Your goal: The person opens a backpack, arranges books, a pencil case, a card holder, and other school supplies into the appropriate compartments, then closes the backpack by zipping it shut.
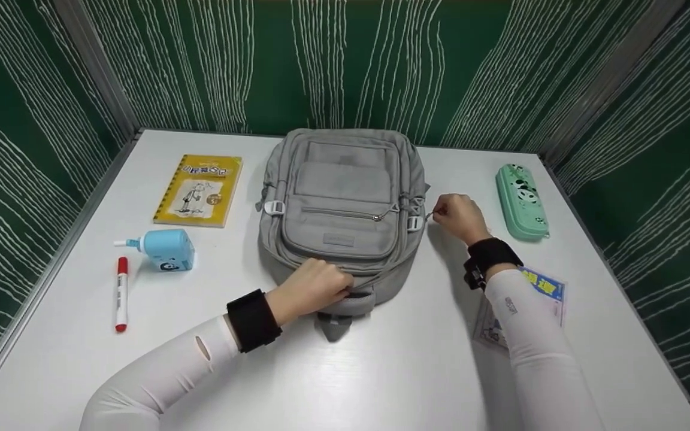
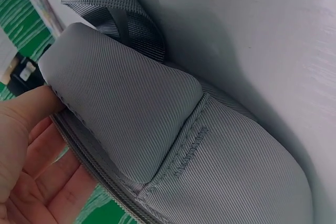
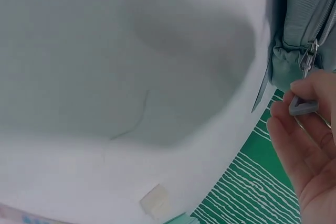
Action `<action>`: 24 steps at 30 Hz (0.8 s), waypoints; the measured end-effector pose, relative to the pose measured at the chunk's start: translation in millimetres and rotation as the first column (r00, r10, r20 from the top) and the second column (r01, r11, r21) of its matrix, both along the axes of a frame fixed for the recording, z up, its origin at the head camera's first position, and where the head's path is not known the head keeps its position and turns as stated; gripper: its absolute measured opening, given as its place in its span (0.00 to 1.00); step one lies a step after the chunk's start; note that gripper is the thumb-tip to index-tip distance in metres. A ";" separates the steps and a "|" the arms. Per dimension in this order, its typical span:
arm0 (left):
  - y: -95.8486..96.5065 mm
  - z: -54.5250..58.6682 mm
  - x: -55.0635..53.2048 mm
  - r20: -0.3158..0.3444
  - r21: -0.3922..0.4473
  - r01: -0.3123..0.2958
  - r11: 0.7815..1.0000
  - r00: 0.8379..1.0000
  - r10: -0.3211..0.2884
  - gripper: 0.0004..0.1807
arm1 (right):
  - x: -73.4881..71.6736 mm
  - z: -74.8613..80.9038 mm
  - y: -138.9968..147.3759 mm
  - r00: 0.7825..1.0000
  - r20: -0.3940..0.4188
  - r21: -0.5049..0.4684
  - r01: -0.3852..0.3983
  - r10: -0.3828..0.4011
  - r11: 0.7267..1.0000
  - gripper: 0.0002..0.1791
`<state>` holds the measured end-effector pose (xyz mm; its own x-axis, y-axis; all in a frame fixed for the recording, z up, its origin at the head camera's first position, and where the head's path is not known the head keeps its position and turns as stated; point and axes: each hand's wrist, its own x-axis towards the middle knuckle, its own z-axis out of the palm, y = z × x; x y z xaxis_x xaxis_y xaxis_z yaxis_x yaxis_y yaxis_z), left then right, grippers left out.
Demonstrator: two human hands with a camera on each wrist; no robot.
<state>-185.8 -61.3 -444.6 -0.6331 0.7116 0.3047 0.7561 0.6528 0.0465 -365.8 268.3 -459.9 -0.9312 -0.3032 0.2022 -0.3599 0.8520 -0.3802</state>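
Observation:
A grey backpack [image 1: 345,179] lies flat in the middle of the white table, its front pocket facing up and its carry handle [image 1: 354,304] toward me. My left hand [image 1: 315,284] holds the bag's near end beside that handle. In the left wrist view, the thumb presses the edge of the padded handle [image 2: 126,103], and the fingers lie behind the zipper [image 2: 94,169]. At the bag's right side, my right hand [image 1: 460,216] pinches a zipper pull [image 3: 303,106]. The metal slider [image 3: 311,51] shows just above those fingertips in the right wrist view.
To the left lie a yellow book [image 1: 198,190], a blue panda-printed box-shaped item [image 1: 168,250] and a red-capped marker [image 1: 121,294]. A green panda pencil case [image 1: 523,202] lies at right. Under the right forearm is a partly covered flat packet [image 1: 551,293].

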 end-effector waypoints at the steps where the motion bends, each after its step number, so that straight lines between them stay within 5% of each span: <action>1: 0.1 0.0 0.1 -0.001 -0.002 0.000 1.000 1.000 0.000 0.09 | -1.8 0.0 -1.1 1.000 0.006 0.000 0.012 -0.012 1.000 0.07; 10: 0.4 -1.8 0.4 0.008 -0.007 0.007 1.000 1.000 -0.007 0.08 | -12.6 4.8 -12.1 0.998 0.007 0.025 0.064 -0.064 0.998 0.09; 24: 1.7 -3.9 0.6 0.060 -0.031 0.006 1.000 0.998 -0.004 0.07 | -10.9 1.4 -12.2 0.993 -0.034 -0.012 0.112 -0.113 0.994 0.11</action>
